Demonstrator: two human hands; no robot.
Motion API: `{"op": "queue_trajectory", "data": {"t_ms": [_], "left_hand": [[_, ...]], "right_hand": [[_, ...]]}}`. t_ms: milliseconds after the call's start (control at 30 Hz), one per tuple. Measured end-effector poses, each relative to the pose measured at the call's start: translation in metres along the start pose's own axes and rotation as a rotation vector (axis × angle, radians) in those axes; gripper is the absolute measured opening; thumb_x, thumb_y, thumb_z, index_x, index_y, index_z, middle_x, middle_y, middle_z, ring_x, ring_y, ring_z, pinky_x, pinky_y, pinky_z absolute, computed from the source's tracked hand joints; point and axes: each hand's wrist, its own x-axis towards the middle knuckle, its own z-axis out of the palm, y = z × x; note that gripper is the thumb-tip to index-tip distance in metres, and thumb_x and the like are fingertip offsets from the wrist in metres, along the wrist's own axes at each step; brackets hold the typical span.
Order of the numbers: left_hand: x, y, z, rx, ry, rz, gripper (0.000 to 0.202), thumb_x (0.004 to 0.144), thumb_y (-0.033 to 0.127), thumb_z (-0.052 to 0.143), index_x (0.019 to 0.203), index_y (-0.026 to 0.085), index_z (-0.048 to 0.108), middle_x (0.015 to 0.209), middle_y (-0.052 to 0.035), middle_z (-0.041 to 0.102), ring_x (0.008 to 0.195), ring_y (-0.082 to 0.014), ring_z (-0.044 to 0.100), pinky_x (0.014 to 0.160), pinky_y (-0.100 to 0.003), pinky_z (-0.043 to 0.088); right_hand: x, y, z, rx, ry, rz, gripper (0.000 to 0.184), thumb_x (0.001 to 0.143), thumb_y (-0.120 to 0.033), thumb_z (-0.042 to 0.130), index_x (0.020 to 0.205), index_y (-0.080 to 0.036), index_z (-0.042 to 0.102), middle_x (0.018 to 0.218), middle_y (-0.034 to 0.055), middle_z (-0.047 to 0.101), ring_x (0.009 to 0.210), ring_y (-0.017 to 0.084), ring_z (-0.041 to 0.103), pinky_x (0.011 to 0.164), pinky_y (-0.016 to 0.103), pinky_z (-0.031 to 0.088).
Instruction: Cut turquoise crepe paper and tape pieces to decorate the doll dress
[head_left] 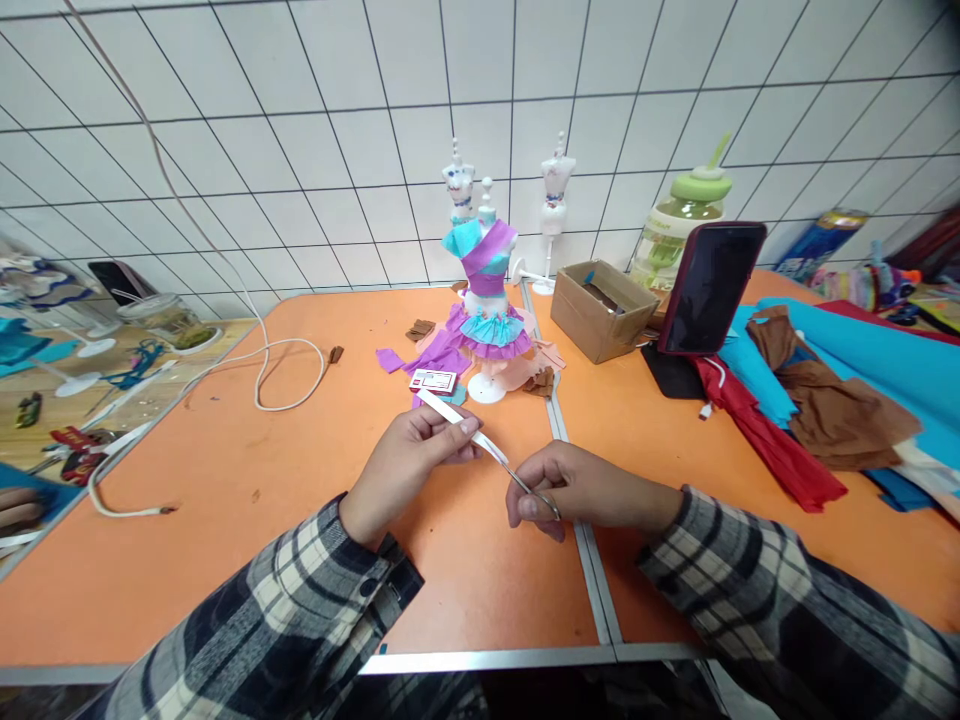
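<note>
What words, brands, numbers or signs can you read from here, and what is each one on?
No text reads clearly.
Small white-and-red rectangular box: printed, too small to read.
Large clear bottle with a green lid: faint lettering, too blurred to read.
Blue cylindrical container with a gold-coloured end: markings too blurred to read.
Narrow white strip in the left hand: no lettering visible.

Matt strip (444, 405), shiny metal scissors (520, 480)
</note>
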Motion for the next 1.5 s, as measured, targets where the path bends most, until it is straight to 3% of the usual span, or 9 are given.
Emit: {"op": "queue_trajectory", "data": {"t_ms": [267, 433, 900, 1133, 1267, 1367, 1433, 1500], "left_hand": [[0.000, -0.002, -0.002, 0.007, 0.027, -0.001, 0.027, 0.075, 0.040, 0.078, 0.085, 0.016, 0.072, 0.078, -0.0008, 0.069, 0.072, -0.0116, 0.064, 0.071, -0.023, 0.054], [0.001, -0.002, -0.002, 0.024, 0.038, 0.010, 0.031, 0.076, 0.042, 0.077, 0.091, 0.016, 0.073, 0.087, -0.0028, 0.070, 0.078, -0.0139, 0.065, 0.077, -0.027, 0.055], [0.003, -0.001, -0.005, 0.103, 0.065, 0.053, 0.030, 0.073, 0.042, 0.078, 0.088, 0.017, 0.075, 0.086, -0.0038, 0.072, 0.080, -0.0164, 0.066, 0.075, -0.027, 0.054], [0.004, -0.005, -0.002, 0.171, 0.136, 0.172, 0.029, 0.071, 0.040, 0.080, 0.088, 0.017, 0.076, 0.087, -0.0040, 0.075, 0.080, -0.0181, 0.066, 0.079, -0.030, 0.054], [0.004, -0.003, -0.004, 0.178, 0.226, 0.202, 0.032, 0.073, 0.043, 0.078, 0.092, 0.017, 0.075, 0.086, -0.0045, 0.075, 0.079, -0.0183, 0.067, 0.079, -0.031, 0.054], [0.007, 0.003, -0.014, 0.119, 0.315, 0.200, 0.034, 0.077, 0.044, 0.075, 0.097, 0.017, 0.074, 0.087, -0.0046, 0.075, 0.079, -0.0174, 0.067, 0.080, -0.031, 0.055], [0.009, 0.005, -0.021, 0.093, 0.299, 0.169, 0.034, 0.077, 0.043, 0.075, 0.098, 0.017, 0.073, 0.091, -0.0055, 0.075, 0.083, -0.0176, 0.068, 0.082, -0.031, 0.055], [0.010, 0.005, -0.025, 0.074, 0.240, 0.134, 0.033, 0.076, 0.042, 0.077, 0.096, 0.017, 0.073, 0.094, -0.0060, 0.075, 0.085, -0.0178, 0.068, 0.084, -0.031, 0.054]], "right_hand": [[0.000, 0.000, 0.001, -0.008, -0.005, 0.001, 0.032, 0.079, -0.044, 0.067, 0.078, -0.012, 0.067, 0.053, -0.0035, 0.055, 0.047, 0.008, 0.050, 0.052, 0.022, 0.036], [0.000, 0.001, 0.001, -0.012, -0.007, -0.003, 0.031, 0.078, -0.044, 0.068, 0.076, -0.013, 0.066, 0.052, -0.0036, 0.056, 0.047, 0.008, 0.049, 0.052, 0.022, 0.036], [0.000, -0.001, 0.005, -0.056, 0.003, 0.054, 0.020, 0.076, -0.032, 0.067, 0.068, -0.013, 0.064, 0.049, -0.0033, 0.056, 0.045, 0.007, 0.049, 0.050, 0.020, 0.036], [0.003, 0.004, 0.006, -0.037, 0.028, 0.106, 0.038, 0.078, -0.051, 0.067, 0.091, -0.015, 0.065, 0.077, 0.0036, 0.067, 0.061, 0.011, 0.058, 0.054, 0.020, 0.047], [0.001, 0.001, 0.007, 0.058, -0.086, 0.190, 0.051, 0.082, -0.063, 0.057, 0.095, -0.014, 0.063, 0.093, 0.0105, 0.072, 0.048, 0.007, 0.055, 0.049, 0.022, 0.048], [0.002, 0.002, 0.010, 0.050, -0.171, 0.244, 0.051, 0.082, -0.062, 0.057, 0.091, -0.012, 0.064, 0.092, 0.0122, 0.073, 0.048, 0.008, 0.056, 0.049, 0.022, 0.047], [0.004, 0.004, 0.010, -0.003, -0.061, 0.205, 0.045, 0.081, -0.057, 0.060, 0.088, -0.013, 0.064, 0.087, 0.0102, 0.072, 0.046, 0.008, 0.053, 0.046, 0.022, 0.043], [0.008, 0.008, 0.008, -0.084, 0.251, 0.095, 0.037, 0.081, -0.050, 0.062, 0.088, -0.014, 0.064, 0.081, 0.0071, 0.070, 0.050, 0.009, 0.052, 0.046, 0.022, 0.041]]}}
